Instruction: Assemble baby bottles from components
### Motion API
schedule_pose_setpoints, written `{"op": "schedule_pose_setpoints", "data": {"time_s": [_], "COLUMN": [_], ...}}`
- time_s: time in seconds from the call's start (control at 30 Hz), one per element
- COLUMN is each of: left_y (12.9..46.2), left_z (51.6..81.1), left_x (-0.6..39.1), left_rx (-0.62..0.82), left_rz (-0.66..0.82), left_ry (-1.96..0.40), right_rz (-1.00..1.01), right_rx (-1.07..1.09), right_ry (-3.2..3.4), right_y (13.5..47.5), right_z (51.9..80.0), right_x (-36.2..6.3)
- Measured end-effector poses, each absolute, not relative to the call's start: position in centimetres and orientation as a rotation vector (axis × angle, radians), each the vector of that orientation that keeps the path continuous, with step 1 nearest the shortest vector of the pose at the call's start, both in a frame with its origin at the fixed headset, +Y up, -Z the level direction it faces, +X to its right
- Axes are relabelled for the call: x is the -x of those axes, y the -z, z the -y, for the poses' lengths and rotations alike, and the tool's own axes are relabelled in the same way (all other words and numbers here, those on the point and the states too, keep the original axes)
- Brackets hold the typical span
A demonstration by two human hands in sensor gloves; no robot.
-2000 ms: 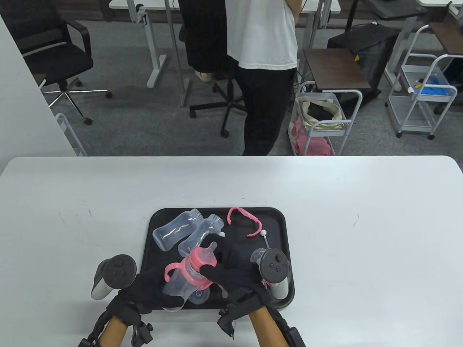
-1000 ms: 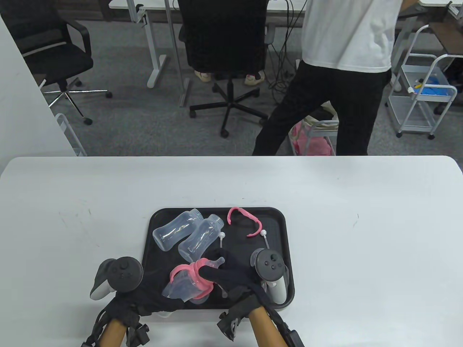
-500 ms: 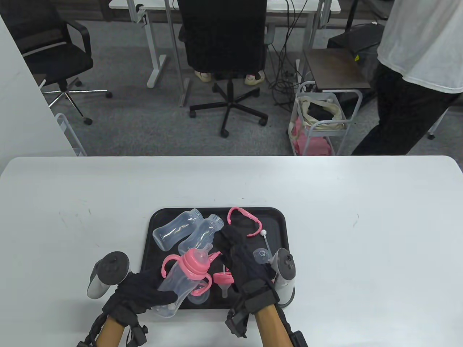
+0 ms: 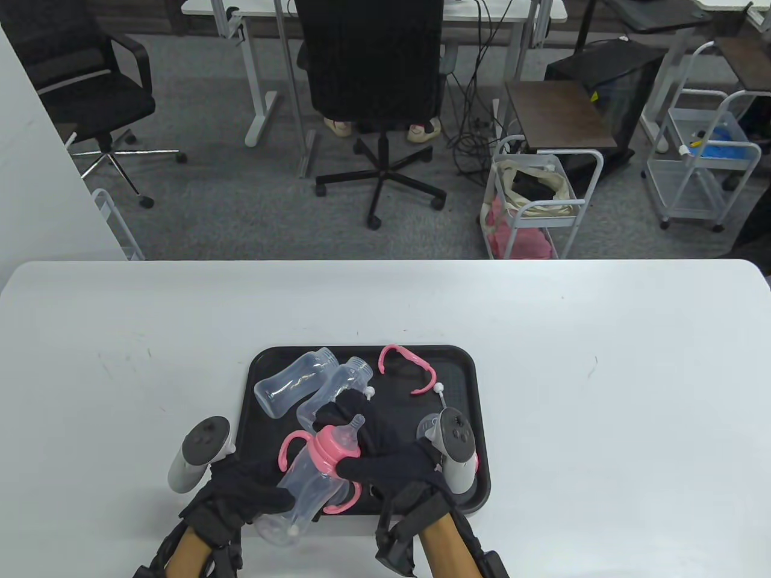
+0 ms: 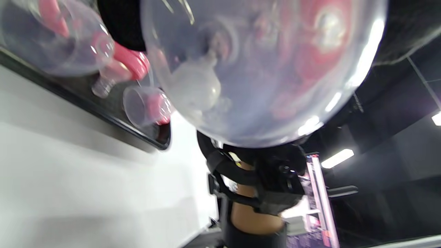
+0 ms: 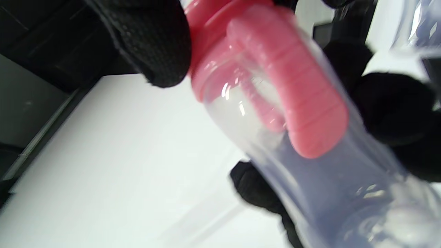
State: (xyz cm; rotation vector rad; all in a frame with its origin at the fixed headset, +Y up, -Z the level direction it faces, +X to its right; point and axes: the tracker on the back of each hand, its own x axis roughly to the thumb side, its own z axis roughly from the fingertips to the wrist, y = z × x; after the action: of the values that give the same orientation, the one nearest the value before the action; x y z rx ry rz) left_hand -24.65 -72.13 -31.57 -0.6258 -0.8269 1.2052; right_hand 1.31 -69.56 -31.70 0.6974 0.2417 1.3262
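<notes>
**One bottle nearly done, two bodies still bare**

One bottle [image 4: 307,475] sits tilted between both hands at the table's near edge, over the front rim of the black tray [image 4: 482,421]. The left hand [image 4: 241,487] grips its clear base; the right hand [image 4: 385,457] is wrapped around the pink collar [image 4: 331,448], which carries the teat and pink handles. By the look of it the collar is being screwed tight, so this unit is close to finished. Farther back on the tray lie two empty bottle bodies [image 4: 313,385], a loose pink handle ring [image 4: 403,367] and a thin straw piece [image 4: 443,397], apparently all yet to be assembled.
</notes>
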Motion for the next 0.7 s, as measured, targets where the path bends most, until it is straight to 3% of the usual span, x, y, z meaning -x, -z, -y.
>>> {"op": "schedule_pose_setpoints", "data": {"time_s": [0.17,0.37,0.57,0.7], "left_y": [31.1,30.5,30.3,29.6], "left_z": [71.2,70.4,70.2,69.4], "left_x": [24.5,23.8,23.8,23.4], "left_rx": [0.436,0.227,0.162,0.03], "left_rz": [0.702,0.628,0.592,0.561], "left_ry": [-0.929,-0.773,-0.676,-0.575], "right_rz": [-0.122,-0.067,-0.026,0.02], "right_rx": [-0.548,-0.543,-0.535,-0.541], "right_ry": [-1.51,-1.564,-1.618,-1.632], "right_y": [31.9,32.0,32.0,31.8], "right_z": [70.1,70.2,70.5,70.2], "right_x": [-1.7,-2.0,-1.7,-1.6]}}
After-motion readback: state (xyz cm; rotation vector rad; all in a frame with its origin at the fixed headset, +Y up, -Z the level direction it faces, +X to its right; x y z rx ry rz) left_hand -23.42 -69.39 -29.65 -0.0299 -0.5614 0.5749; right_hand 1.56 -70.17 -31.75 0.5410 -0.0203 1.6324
